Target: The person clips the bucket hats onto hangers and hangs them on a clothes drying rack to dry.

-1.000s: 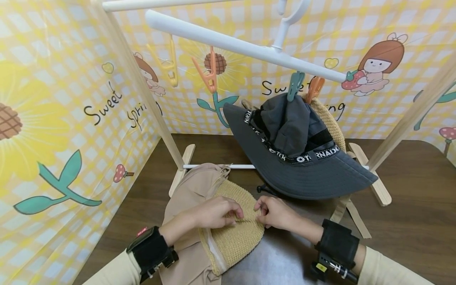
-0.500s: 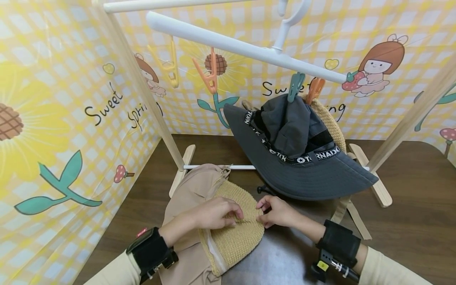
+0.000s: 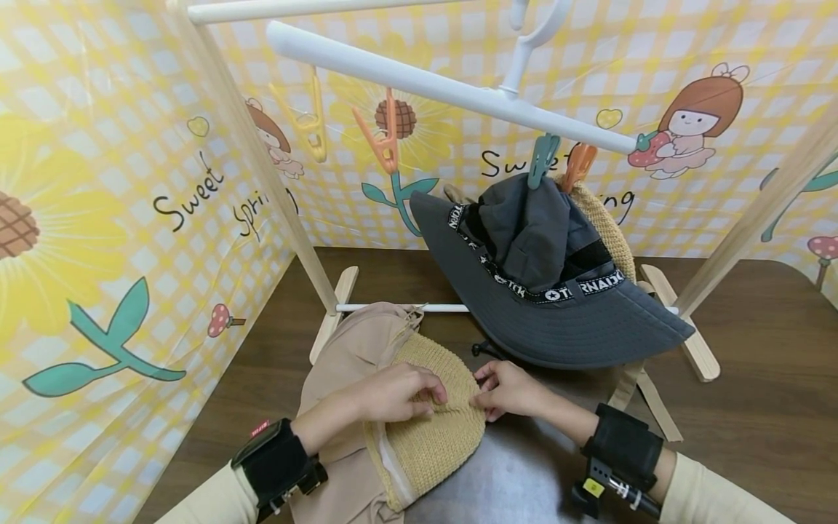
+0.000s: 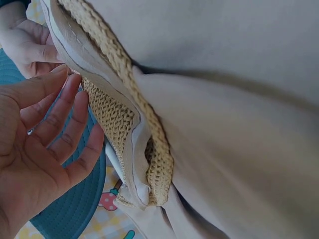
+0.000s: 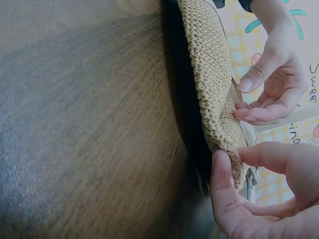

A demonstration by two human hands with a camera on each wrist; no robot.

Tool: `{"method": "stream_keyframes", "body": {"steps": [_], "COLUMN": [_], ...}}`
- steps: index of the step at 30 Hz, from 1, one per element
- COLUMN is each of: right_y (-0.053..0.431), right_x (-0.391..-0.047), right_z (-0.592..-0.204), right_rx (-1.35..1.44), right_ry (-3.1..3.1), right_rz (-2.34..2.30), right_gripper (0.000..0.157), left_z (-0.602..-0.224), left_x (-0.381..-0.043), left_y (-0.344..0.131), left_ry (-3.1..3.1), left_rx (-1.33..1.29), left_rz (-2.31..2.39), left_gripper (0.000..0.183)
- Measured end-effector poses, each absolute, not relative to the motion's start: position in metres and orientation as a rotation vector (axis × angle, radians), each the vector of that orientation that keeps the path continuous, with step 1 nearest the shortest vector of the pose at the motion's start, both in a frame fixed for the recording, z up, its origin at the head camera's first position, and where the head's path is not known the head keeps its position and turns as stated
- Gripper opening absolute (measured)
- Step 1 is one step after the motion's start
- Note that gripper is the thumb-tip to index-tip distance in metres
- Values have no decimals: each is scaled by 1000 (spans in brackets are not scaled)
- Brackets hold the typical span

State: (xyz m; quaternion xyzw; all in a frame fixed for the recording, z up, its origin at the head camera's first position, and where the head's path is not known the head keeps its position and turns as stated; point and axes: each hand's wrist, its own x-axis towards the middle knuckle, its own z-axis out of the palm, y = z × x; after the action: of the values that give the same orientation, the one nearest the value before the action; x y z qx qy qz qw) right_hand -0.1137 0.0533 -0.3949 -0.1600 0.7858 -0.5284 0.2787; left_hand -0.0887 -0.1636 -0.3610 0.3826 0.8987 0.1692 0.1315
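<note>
A straw-coloured woven sun hat [image 3: 435, 444] with a beige fabric brim [image 3: 340, 349] lies with its crown toward my right hand. My right hand [image 3: 511, 389] pinches the crown's edge between thumb and fingers; the right wrist view shows the weave [image 5: 207, 64] between the right thumb [image 5: 222, 174] and fingers. My left hand [image 3: 399, 393] rests over the crown with bent, relaxed fingers. Its thumb [image 5: 254, 77] and fingers stand apart at the weave in the right wrist view. A shallow crease runs between the two hands. In the left wrist view, a pale inner band [image 4: 132, 149] lines the opening.
Beyond the hands, a dark grey bucket hat [image 3: 576, 320] hangs from a white hanger [image 3: 419, 76] by a teal clothespin [image 3: 543, 160]. An orange clothespin [image 3: 579, 166] holds another woven hat [image 3: 605, 222] behind it. Wooden rack posts [image 3: 262, 167] and a low white bar [image 3: 445, 308] stand close by.
My right hand has shifted very slightly right along the crown's edge, still pinching it. My left hand and the hanging hats stay where they were.
</note>
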Motion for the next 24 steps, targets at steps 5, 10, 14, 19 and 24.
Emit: {"method": "stream_keyframes", "body": {"steps": [5, 10, 14, 19, 24], "right_y": [54, 53, 51, 50, 51], "right_x": [-114, -108, -104, -105, -108], "right_z": [-393, -389, -388, -391, -393], "right_rx": [-456, -421, -421, -442, -459], "right_ry": [2120, 2104, 2083, 2087, 2115], "right_rz": [-1345, -1305, -1318, -1330, -1347], "right_gripper": [16, 21, 28, 28, 25], "left_z": [-362, -364, -364, -363, -362], "left_x": [-88, -89, -89, -89, -90], "left_y": [-164, -163, -163, -163, -164], "left_ry": [2604, 2606, 2611, 2602, 2597], "left_rx": [1103, 1118, 1110, 1098, 1116], "left_rz": [512, 511, 504, 517, 550], "left_gripper": [14, 15, 15, 14, 14]}}
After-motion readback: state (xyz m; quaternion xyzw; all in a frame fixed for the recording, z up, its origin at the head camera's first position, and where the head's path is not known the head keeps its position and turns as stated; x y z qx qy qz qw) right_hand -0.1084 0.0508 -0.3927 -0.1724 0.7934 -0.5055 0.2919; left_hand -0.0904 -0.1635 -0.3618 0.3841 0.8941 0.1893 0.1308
